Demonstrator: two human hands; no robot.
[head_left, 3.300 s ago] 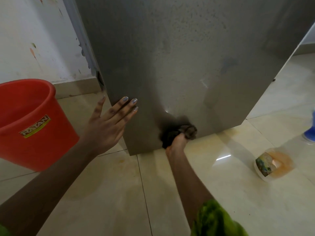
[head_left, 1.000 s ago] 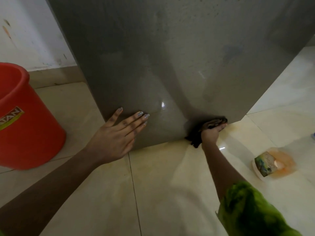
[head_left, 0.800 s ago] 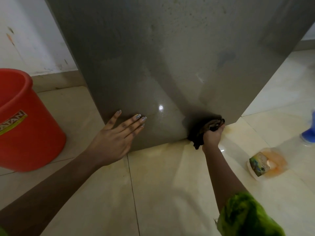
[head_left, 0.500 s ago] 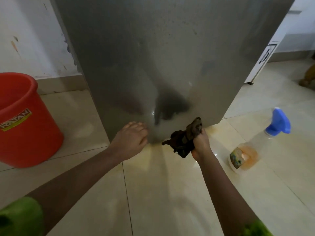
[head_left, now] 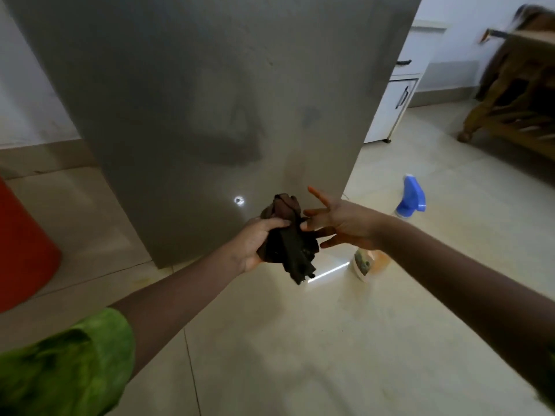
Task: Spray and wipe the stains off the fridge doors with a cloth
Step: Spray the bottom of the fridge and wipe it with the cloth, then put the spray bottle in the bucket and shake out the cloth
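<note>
At mid-frame the left hand (head_left: 255,241) grips the dark bunched cloth (head_left: 288,244). The right hand (head_left: 339,223) is spread open, its fingertips touching the cloth's right side. This looks like a handover, so the left should gather the hanging tail firmly, leaving the right free for the spray bottle (head_left: 411,199) on the floor (head_left: 300,340) just behind it. The forearm hides part of the bottle. On the grey fridge door (head_left: 210,85) above, stains are hard to tell from reflections.
</note>
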